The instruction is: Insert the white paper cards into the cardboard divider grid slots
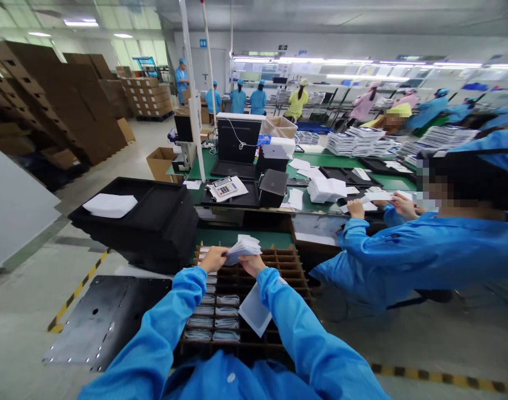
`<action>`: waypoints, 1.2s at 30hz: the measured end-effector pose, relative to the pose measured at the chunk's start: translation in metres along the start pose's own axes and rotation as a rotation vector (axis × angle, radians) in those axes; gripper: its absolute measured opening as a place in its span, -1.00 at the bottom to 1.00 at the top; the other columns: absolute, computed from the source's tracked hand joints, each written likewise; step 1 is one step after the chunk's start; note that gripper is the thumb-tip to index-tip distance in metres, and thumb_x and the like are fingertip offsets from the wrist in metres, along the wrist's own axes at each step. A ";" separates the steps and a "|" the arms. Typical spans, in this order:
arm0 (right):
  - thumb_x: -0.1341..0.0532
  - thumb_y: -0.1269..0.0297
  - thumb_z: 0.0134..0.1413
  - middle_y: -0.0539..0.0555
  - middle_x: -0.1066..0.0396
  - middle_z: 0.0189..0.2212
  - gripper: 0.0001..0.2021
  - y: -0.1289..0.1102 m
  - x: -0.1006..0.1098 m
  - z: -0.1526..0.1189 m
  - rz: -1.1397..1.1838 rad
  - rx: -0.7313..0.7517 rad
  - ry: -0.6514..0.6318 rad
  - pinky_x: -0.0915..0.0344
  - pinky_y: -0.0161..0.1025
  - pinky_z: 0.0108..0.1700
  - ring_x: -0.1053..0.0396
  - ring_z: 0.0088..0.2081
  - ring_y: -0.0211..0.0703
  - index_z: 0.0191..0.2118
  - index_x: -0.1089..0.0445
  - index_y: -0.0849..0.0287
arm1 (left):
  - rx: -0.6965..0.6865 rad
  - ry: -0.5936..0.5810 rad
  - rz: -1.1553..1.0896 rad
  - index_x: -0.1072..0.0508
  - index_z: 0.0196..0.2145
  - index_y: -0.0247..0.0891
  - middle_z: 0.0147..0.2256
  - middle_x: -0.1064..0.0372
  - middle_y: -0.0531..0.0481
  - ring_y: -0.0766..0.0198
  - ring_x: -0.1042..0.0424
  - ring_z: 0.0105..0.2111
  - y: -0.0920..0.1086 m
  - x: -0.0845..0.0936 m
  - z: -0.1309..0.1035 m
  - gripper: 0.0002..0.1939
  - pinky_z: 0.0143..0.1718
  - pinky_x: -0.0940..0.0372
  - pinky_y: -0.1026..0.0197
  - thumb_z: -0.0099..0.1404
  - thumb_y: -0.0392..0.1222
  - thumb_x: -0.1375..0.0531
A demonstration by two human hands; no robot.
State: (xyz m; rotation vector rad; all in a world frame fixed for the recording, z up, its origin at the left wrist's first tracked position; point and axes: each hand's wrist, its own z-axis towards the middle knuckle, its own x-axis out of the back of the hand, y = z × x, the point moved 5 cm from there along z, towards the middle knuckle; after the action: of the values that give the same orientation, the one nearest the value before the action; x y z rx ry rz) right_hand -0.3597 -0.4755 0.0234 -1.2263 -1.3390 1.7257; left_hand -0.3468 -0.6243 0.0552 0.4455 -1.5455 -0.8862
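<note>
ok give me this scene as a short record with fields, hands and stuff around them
left hand: grips a small stack of white cards
right hand: holds the same stack from below
under hands: brown divider tray, some slots filled with packets
left side: black trays with white sheets on top
right side: co-worker in blue coat at the green table
table: calculator

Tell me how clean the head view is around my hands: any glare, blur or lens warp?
Head view: even overhead strip lighting, no harsh glare; left hand, right hand and the stack of white slips are sharp; wide-angle warp bends the edges; the seated co-worker's face is blurred out; far workers are small and soft.
</note>
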 end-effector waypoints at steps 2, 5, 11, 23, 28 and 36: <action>-0.24 0.26 -0.09 0.12 -0.46 -0.32 -0.83 -0.001 0.005 -0.003 -0.035 0.024 0.017 -0.37 -0.16 -0.15 -0.43 -0.13 -0.02 -0.34 -0.37 0.23 | 0.003 -0.010 -0.017 -0.54 -0.48 -0.30 -0.51 -0.43 0.03 0.26 -0.32 -0.43 -0.008 -0.007 0.002 -0.81 -0.36 -0.14 0.28 0.03 -0.33 -0.10; -0.32 0.23 -0.15 0.13 -0.49 -0.30 -0.78 -0.002 0.013 -0.005 -0.104 0.044 0.026 -0.39 -0.11 -0.12 -0.45 -0.13 0.02 -0.33 -0.42 0.20 | 0.002 -0.018 -0.063 -0.52 -0.48 -0.32 -0.55 -0.37 0.07 0.29 -0.28 -0.45 -0.021 -0.017 0.005 -0.80 -0.37 -0.14 0.29 0.01 -0.34 -0.08; -0.37 0.17 -0.22 0.15 -0.53 -0.26 -0.65 -0.002 0.020 0.005 -0.340 0.028 0.019 -0.30 0.05 0.11 -0.47 -0.12 -0.01 -0.24 -0.49 0.23 | 0.000 -0.045 -0.207 -0.56 -0.39 -0.34 -0.42 -0.47 0.03 0.23 -0.39 -0.32 -0.037 -0.020 0.007 -0.75 -0.26 -0.23 0.28 0.02 -0.31 -0.09; -0.36 0.32 -0.20 0.14 -0.57 -0.28 -0.80 -0.024 0.012 0.009 -0.840 0.059 -0.153 -0.36 -0.02 0.00 -0.48 -0.16 0.10 -0.33 -0.57 0.21 | 0.052 0.022 -0.274 -0.56 -0.28 -0.34 -0.37 -0.52 -0.07 0.12 -0.45 -0.25 -0.040 -0.024 -0.007 -0.75 -0.08 -0.33 0.09 0.06 -0.21 -0.23; -0.34 0.44 -0.23 0.11 -0.55 -0.36 -0.81 -0.016 -0.008 0.009 -0.984 0.069 -0.234 -0.36 -0.20 -0.16 -0.46 -0.30 -0.04 -0.36 -0.55 0.23 | 0.016 0.043 -0.198 -0.32 0.12 -0.36 -0.06 -0.44 -0.21 0.18 -0.46 -0.17 -0.026 -0.001 -0.016 -0.38 -0.10 -0.37 0.14 0.06 -0.25 -0.23; -0.33 0.35 -0.01 0.08 -0.48 -0.32 -0.78 -0.047 0.007 -0.001 -1.126 0.095 -0.231 -0.29 -0.36 -0.20 -0.39 -0.34 -0.26 -0.18 -0.54 0.23 | -0.128 -0.048 0.063 -0.54 -0.11 -0.26 -0.11 -0.47 -0.16 0.12 -0.41 -0.08 0.003 0.014 -0.016 -0.70 0.05 -0.26 0.09 0.23 -0.15 -0.17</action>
State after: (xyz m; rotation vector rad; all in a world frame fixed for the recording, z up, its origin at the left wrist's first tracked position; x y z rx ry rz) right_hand -0.3638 -0.4555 0.0664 -0.0802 -1.5868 1.0666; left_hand -0.3334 -0.6370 0.0664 0.2843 -1.5278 -0.9458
